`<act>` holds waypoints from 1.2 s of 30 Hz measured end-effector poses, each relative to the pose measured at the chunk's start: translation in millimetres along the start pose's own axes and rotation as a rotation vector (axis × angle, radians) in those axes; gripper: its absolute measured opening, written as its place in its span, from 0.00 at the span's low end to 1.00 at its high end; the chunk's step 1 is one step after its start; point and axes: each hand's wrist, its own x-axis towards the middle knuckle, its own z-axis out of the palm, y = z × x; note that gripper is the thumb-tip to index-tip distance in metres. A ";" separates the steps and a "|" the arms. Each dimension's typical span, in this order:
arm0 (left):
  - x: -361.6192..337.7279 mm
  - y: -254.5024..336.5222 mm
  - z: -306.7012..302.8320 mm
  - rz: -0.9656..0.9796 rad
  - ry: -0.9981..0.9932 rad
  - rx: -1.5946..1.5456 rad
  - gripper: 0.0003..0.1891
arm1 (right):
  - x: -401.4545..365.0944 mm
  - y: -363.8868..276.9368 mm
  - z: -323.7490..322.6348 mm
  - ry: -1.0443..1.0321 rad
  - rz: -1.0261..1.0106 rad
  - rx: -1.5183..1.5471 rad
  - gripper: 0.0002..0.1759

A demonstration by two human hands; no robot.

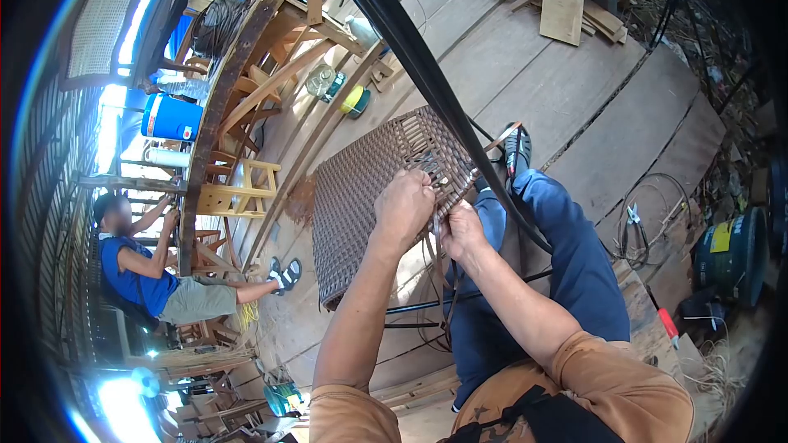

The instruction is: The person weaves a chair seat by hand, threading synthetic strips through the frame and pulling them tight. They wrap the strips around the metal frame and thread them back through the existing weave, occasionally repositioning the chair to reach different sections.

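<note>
A brown woven panel (349,205) on a black frame stands tilted in front of my knees. Its upper end has an open lattice of strips (419,135). My left hand (405,207) is closed at the panel's edge, fingers pressed together; a small shiny bit shows by its fingertips, but what it grips is hidden. Right beside it, my right hand (465,232) pinches a flat brown weaving strip (437,258) at the same edge. Loose strip ends hang below. A black frame tube (435,86) runs diagonally past both hands.
Pliers (633,213) and coiled strip lie on the board floor at right, near a red-handled tool (666,324) and a dark green container (726,254). Wood scraps (562,0) lie at the top. A co-worker in blue (144,271) is at the left, near a wooden stool (242,189).
</note>
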 end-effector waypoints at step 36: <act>44.4 23.4 -8.6 -0.053 -0.299 0.274 0.10 | -16.1 -27.7 -15.7 -0.318 0.203 0.050 0.22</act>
